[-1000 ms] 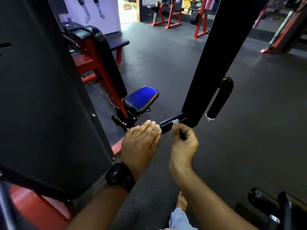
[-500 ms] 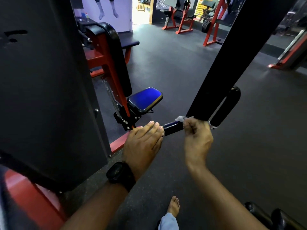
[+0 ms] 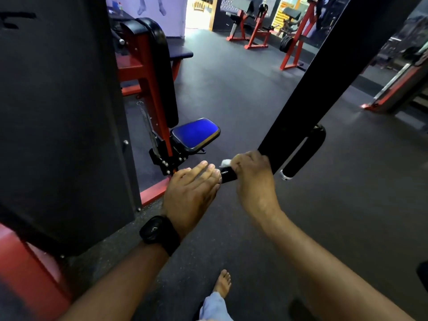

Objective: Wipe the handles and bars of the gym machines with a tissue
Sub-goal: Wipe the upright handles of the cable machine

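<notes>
Two hands: left hand [image 3: 192,188] steadies the handle [image 3: 228,174] with straight fingers [image 3: 206,169], right hand [image 3: 253,179] clamps the tissue [image 3: 225,162] round it. Twist while sliding.

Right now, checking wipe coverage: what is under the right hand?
A bit of white tissue pokes out by the fingers of the right hand, over the black handle, whose bare stretch runs to the left hand. How much tissue lies beneath the hand is hidden.

Gym interior. A dark grey floor [image 3: 231,100] runs to a lilac wall [image 3: 177,17] and a bright doorway [image 3: 196,17] at the far edge. Red-framed machines [image 3: 254,33] stand along the far side; a blue seat pad [image 3: 195,134] sits near a tall dark panel [image 3: 58,100] at left.
</notes>
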